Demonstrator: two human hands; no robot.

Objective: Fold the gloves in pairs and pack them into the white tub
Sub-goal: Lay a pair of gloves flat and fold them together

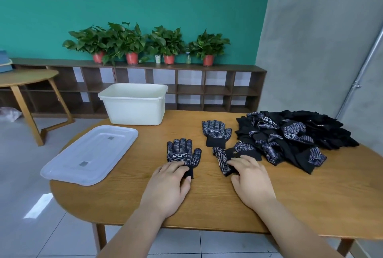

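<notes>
1. The left hand [170,179] rests on the table [207,199] and pinches the cuff of a flat glove [183,152] between thumb and fingers. This glove lies just ahead of the hand, dotted side up, with its fingers pointing away.
2. The right hand [250,176] grasps a crumpled glove [222,159]. The fingers curl over its near end and the thumb is on the near side. The glove stretches ahead of the fingertips and a little to the left.
3. A third glove [216,133] lies flat farther ahead, between the two hands, and touches neither.
4. A pile [290,137] of black gloves lies ahead and to the right of the right hand. The crumpled glove seems to touch its edge.
5. The white tub [134,108] stands well ahead of the left hand, at the far edge of the table, without cover. Its inside is not visible.
6. The lid [89,154] lies flat to the left of the left hand, at the table's left edge.
</notes>
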